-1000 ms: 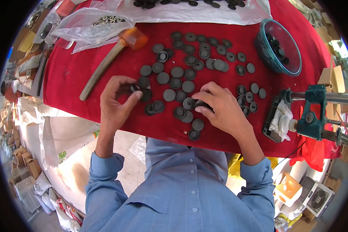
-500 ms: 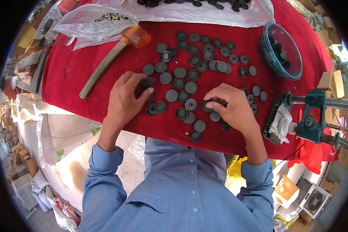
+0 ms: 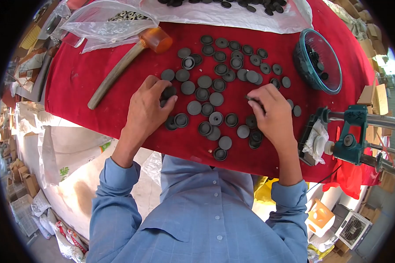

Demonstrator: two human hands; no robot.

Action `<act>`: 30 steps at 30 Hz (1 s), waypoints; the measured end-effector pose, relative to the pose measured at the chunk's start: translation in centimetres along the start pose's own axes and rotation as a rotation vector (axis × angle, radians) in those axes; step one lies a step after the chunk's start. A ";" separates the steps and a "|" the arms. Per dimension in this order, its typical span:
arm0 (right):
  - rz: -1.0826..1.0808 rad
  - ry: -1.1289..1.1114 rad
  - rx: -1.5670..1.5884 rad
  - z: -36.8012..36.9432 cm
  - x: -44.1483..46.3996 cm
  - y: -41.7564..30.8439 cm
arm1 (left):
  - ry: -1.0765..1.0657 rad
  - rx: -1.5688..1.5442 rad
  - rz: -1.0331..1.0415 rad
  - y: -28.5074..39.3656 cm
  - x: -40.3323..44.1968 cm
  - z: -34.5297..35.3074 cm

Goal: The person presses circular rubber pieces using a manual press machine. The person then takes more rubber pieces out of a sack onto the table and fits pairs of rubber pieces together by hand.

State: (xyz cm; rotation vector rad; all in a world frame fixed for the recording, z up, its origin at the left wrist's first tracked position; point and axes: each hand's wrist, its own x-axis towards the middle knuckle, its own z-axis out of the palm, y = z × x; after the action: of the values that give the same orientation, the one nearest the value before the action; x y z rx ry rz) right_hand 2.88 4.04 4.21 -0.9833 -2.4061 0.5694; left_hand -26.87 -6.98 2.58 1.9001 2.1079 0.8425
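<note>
Many black round caps lie across the red cloth, some with the flat face up and others with the rimmed hollow up. At the left edge of the group, my left hand (image 3: 147,107) has its thumb and fingers curled around a black cap (image 3: 168,92). My right hand (image 3: 273,108), on the right side of the group, pinches another dark cap (image 3: 251,98), mostly hidden by the fingers. A rimmed cap (image 3: 231,119) lies between the hands, and a flat-faced cap (image 3: 243,131) sits below the right hand.
A mallet (image 3: 127,65) with an orange head lies at upper left beside a clear bag (image 3: 96,26) of small rings. White sheeting (image 3: 224,22) with more caps is at the back. A teal bowl (image 3: 335,65) holds black pieces. A green metal clamp-like device (image 3: 354,133) stands at right.
My right hand has moved up and to the right, away from the cap now lying rim up, and pinches another. My left hand stays nearly in place at its cap.
</note>
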 end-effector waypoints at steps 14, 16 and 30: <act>-0.131 0.151 -0.187 1.7 3.7 3.3 | 0.188 0.105 0.042 -3.5 3.1 -1.7; -0.030 0.111 -0.080 1.2 3.5 2.2 | 0.062 -0.002 0.066 -2.8 2.8 -1.9; 0.108 0.178 -0.107 1.6 3.8 0.9 | -0.046 -0.061 0.118 -2.3 3.7 -1.0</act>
State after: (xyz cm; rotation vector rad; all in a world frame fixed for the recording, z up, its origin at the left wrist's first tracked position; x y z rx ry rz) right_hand 0.02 7.12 3.47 -1.1634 -2.2553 0.3762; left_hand -29.90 -3.77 3.06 2.0090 1.9370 0.8681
